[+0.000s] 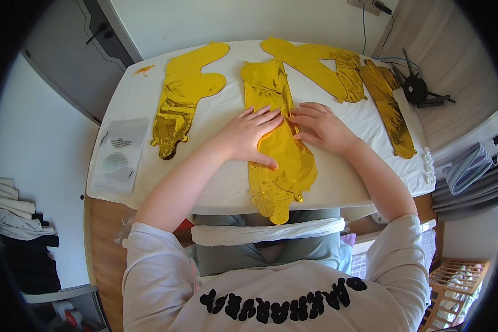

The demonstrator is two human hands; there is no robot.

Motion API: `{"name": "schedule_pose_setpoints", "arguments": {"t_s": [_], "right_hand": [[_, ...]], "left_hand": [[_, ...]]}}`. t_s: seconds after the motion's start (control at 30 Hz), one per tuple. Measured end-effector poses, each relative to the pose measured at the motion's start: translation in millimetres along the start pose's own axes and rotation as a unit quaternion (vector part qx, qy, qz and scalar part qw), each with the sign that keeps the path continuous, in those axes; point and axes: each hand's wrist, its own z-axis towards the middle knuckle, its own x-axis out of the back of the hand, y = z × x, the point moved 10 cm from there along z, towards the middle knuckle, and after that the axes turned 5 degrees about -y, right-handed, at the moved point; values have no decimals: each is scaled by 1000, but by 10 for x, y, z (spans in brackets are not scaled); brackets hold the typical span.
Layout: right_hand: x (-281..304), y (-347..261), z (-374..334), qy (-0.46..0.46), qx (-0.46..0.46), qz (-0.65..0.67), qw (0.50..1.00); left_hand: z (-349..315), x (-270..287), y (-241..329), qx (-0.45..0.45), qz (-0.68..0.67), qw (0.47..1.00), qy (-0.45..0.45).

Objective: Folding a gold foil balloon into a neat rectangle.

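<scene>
A flat, uninflated gold foil balloon (279, 160) lies lengthwise on the white-covered table in front of me, its near end hanging slightly over the front edge. My left hand (254, 135) presses flat on its middle, fingers spread and thumb pointing toward me. At the balloon's right edge rests my right hand (321, 127), fingers stretched out and thumb apart, the fingertips touching the foil's folded border. Farther left is another flat gold foil balloon (188, 83), with rounded lobes. Back right lie an angular gold foil balloon (315, 66) and a narrow one (391, 110).
A clear plastic packet (119, 155) with a printed sheet lies at the table's left. Orange string (144, 70) sits at the far left corner. A black router (415, 88) with cables stands at the right edge, near small clear pieces (429, 166). White cloth (110, 99) covers the table.
</scene>
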Motion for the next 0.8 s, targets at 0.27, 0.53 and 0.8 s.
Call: {"name": "schedule_pose_setpoints", "arguments": {"t_s": [0.27, 0.53, 0.8], "right_hand": [[16, -26, 20, -11, -9, 3, 1000], [-14, -39, 39, -2, -27, 18, 999], [41, -81, 5, 54, 4, -11, 998]], "left_hand": [[-22, 58, 4, -22, -12, 999, 43], [2, -72, -14, -15, -10, 1000, 15], [21, -51, -3, -8, -3, 1000, 13]]}}
